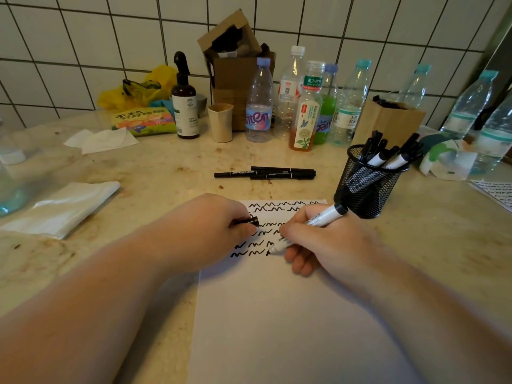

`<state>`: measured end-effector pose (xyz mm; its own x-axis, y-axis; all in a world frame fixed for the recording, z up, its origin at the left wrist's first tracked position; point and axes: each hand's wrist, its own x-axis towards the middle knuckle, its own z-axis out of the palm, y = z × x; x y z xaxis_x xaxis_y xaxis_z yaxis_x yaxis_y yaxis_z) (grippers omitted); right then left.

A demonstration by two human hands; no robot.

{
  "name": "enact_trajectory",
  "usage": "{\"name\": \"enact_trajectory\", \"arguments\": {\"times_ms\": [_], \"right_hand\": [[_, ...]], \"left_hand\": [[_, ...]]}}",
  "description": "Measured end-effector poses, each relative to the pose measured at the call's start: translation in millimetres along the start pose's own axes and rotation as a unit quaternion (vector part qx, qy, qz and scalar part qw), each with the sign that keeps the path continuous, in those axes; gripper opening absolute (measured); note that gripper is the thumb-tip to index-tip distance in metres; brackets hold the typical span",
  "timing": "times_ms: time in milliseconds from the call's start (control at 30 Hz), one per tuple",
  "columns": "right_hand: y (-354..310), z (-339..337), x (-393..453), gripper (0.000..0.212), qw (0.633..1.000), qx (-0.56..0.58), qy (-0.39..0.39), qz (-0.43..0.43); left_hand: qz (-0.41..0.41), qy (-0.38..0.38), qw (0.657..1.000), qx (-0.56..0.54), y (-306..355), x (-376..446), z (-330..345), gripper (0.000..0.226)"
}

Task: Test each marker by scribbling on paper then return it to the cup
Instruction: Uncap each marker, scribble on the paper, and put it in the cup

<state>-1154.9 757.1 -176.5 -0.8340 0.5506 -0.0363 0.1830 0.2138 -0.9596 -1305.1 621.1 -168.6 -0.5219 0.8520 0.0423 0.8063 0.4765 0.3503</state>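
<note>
Right now the white-barrelled marker [304, 231] is slanted in the right hand [329, 239], fingers clamped round its barrel, with its tip touching the paper [277, 314] at the end of the lowest row of scribbles [249, 252]. The left hand [210, 228] rests on the sheet's left edge, fingers pinched shut on the black cap [250, 220]. By my reading this marker is mid-test: a fresh mark is only just begun, and capping and returning it remain to do. Several rows of black squiggles already fill the top of the sheet, which suggests a fair number of tests are done (though which markers made them cannot be told). The mesh cup [365, 184] stands just beyond the right hand, at the paper's far right corner, holding a cluster of markers. Three black pens [266, 173] lie together on the counter [138, 167] past the paper, apart from the cup; whether they are tested or waiting is unclear.
</note>
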Motion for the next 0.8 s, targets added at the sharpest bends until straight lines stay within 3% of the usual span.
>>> {"name": "enact_trajectory", "arguments": {"times_ms": [333, 600, 800], "right_hand": [[-3, -5, 1, 0.022, 0.999, -0.012, 0.031, 0.024], [-5, -17, 6, 0.022, 0.991, 0.028, 0.129, -0.012], [-11, -17, 5, 0.018, 0.984, 0.166, 0.059, -0.027]], "left_hand": [[-0.008, -0.009, 1.000, -0.004, -1, 0, 0, 0.031], [0.009, -0.016, 1.000, -0.004, 0, -3, -3, 0.023], [0.008, 0.000, 1.000, -0.030, 1, -3, -5, 0.020]]}}
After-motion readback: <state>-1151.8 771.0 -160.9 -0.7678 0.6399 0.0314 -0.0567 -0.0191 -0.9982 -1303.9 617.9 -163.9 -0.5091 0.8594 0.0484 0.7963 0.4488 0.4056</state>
